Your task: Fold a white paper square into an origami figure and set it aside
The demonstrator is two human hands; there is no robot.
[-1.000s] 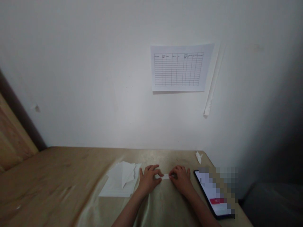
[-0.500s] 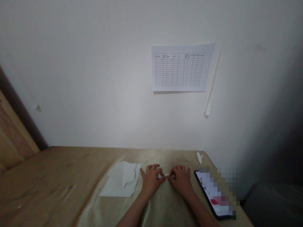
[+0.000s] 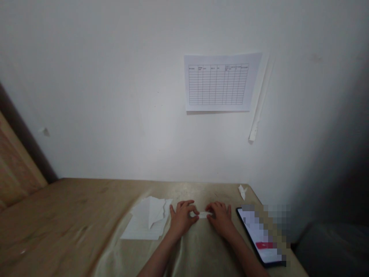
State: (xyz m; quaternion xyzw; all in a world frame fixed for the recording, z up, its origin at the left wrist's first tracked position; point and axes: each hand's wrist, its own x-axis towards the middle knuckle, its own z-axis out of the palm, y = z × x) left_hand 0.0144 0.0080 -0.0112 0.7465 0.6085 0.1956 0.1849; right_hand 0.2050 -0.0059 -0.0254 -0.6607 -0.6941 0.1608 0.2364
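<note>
Pinching a small white strip (image 3: 203, 214) at both ends, the two hands rest low on the desk (image 3: 72, 215), on the person's side and right of its middle. The left hand (image 3: 181, 220) has its fingers curled, with thumb and forefinger closed on the strip's left end. The right hand (image 3: 221, 220) mirrors it, its fingertips closed on the right end. The strip lies level between them, on or just above the shiny cloth that covers the desk. It is too small to tell whether it is one layer or folded.

Working so small a piece well seems to call for an equal, gentle pull from both ends, so that it stays straight and does not twist. Thin paper tears easily, so the grip should be light and held by the fingertips alone. Planting both wrists on the desk would steady the fingers. The cloth looks soft and wrinkled, so any crease would probably come out sharper if pressed between the fingers than against that surface.

A stack of papers (image 3: 145, 227) lies just left of the left hand, not touching it. A phone (image 3: 255, 234) with a lit screen lies just right of the right hand, close enough for an elbow to nudge it. A scrap (image 3: 242, 191) sits near the far right corner, and a chart (image 3: 220, 82) hangs on the wall above.
</note>
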